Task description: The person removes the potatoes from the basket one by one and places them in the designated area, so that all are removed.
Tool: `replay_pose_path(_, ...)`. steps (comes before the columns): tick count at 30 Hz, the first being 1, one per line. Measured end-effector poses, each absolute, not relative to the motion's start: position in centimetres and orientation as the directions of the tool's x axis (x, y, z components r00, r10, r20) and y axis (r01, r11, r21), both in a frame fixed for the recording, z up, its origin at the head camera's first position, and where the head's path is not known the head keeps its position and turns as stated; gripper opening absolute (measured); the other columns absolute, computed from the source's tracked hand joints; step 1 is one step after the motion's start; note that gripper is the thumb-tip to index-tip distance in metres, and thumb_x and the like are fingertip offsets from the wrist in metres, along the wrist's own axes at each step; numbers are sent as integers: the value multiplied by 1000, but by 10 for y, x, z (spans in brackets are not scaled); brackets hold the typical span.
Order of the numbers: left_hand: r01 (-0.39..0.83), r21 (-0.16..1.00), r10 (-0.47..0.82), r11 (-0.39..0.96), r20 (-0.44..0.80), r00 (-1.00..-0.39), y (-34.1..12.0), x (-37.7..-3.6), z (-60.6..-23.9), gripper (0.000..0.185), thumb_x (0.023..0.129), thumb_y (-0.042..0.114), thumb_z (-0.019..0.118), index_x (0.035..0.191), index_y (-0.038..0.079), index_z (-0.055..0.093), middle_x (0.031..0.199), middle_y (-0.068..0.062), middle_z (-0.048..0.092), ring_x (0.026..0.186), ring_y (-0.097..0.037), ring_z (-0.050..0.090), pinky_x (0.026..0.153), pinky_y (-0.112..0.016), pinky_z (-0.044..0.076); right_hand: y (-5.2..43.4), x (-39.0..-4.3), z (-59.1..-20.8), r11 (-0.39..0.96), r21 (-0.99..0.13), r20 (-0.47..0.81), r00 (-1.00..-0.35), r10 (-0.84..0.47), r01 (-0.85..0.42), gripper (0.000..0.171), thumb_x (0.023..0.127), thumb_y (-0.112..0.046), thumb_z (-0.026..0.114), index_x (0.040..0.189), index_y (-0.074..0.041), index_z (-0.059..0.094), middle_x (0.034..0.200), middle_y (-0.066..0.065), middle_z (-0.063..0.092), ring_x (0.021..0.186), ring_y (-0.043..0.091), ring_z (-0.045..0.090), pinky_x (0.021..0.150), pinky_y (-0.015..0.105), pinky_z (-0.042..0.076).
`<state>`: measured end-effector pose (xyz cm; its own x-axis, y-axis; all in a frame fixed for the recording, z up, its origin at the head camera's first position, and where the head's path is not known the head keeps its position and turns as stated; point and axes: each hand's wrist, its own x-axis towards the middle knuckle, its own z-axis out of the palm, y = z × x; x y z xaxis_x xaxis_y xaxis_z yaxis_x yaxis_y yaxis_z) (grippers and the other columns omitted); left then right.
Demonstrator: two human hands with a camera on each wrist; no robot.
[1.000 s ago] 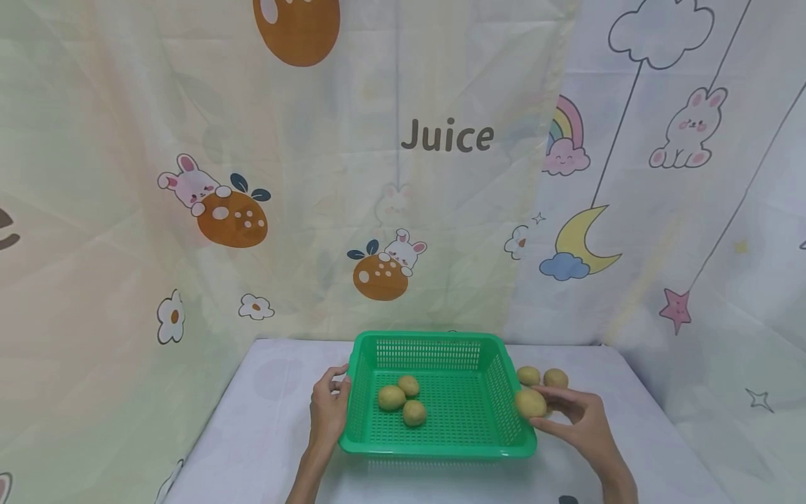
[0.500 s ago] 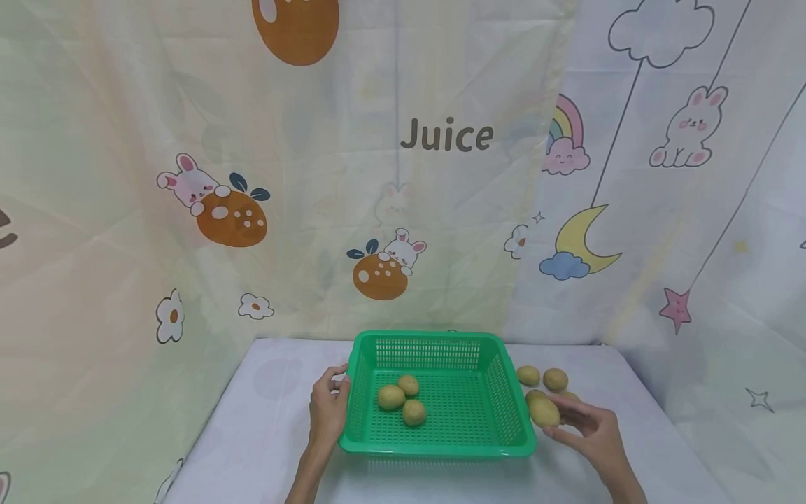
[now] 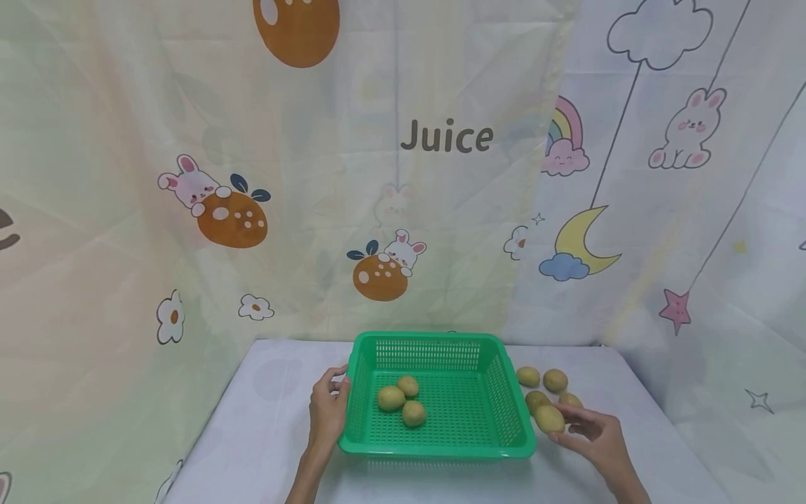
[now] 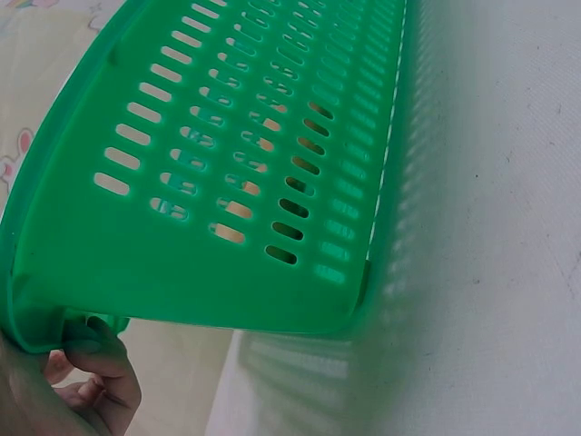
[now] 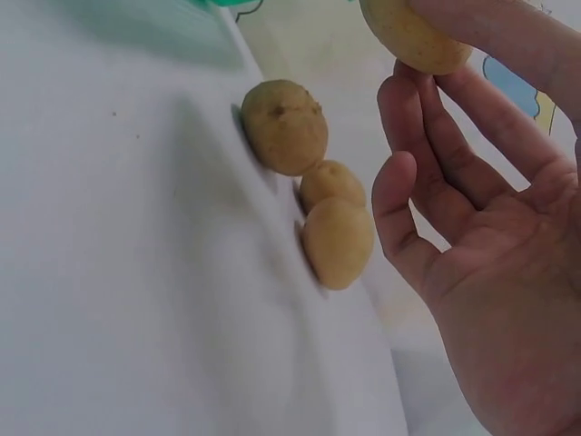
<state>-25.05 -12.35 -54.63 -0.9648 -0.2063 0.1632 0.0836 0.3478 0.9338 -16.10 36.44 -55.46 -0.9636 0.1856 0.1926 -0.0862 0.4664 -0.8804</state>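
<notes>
holding a potato (image 3: 550, 418) between thumb and fingertips, the right hand (image 3: 592, 437) sits on the person's right side of the green basket (image 3: 434, 448), just outside its right wall and near the front corner. in the right wrist view the same potato (image 5: 416, 36) is pinched at the fingertips while the palm lies open and the lower fingers are only loosely bent. the potato lies just beyond the fingers, toward the basket, and its long axis runs slantwise across the table, one end aimed roughly at the basket's right wall and the other back toward the palm; from the head view i cannot tell whether it rests on the cloth or is held just clear of it. three more potatoes lie behind it on the white table (image 3: 264, 427), one (image 3: 536, 400) touching or nearly touching the held one, the other two (image 3: 555, 380) farther back and well apart from the hand. the left hand (image 3: 327, 413) grips the basket's left rim, fingers curled over the edge, thumb visible under the lip in the left wrist view (image 4: 86, 377). three potatoes (image 3: 403, 400) lie clustered inside the basket toward its left half. the right hand is plainly the nearer one to the loose potatoes; the basket's opening lies to its left, over the wall.
</notes>
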Motion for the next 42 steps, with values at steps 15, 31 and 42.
replay_pose_path(15, 78, 934, -206, 349, 158, -966, -124, -251, -545, 32, 112, 13, 59, 142, 4, 68, 101, -15, 74, 74, -16, 73, 63, -25, 53, 377, -163, -568, 521, -841, -41, -977, 210, 148, 57, 86, -19, 94, 136, -2, 73, 120, 1, 83, 98, -6, 69, 86, 29, 58)
replay_pose_path(31, 78, 933, -212, 352, 161, -964, -123, -251, -546, 32, 112, 13, 60, 142, 5, 69, 101, -15, 74, 72, -15, 72, 62, -25, 51, 381, -166, -578, 522, -829, -92, -970, 227, 200, 59, 83, -20, 95, 135, -3, 73, 120, 4, 83, 96, -3, 70, 89, 31, 57)
replay_pose_path(42, 82, 932, -208, 354, 165, -964, -125, -252, -547, 32, 112, 14, 59, 141, 5, 69, 101, -15, 75, 71, -15, 71, 61, -25, 51, 381, -169, -584, 518, -826, -111, -964, 240, 224, 61, 81, -19, 96, 135, -2, 74, 122, 9, 83, 95, -1, 71, 87, 31, 58)
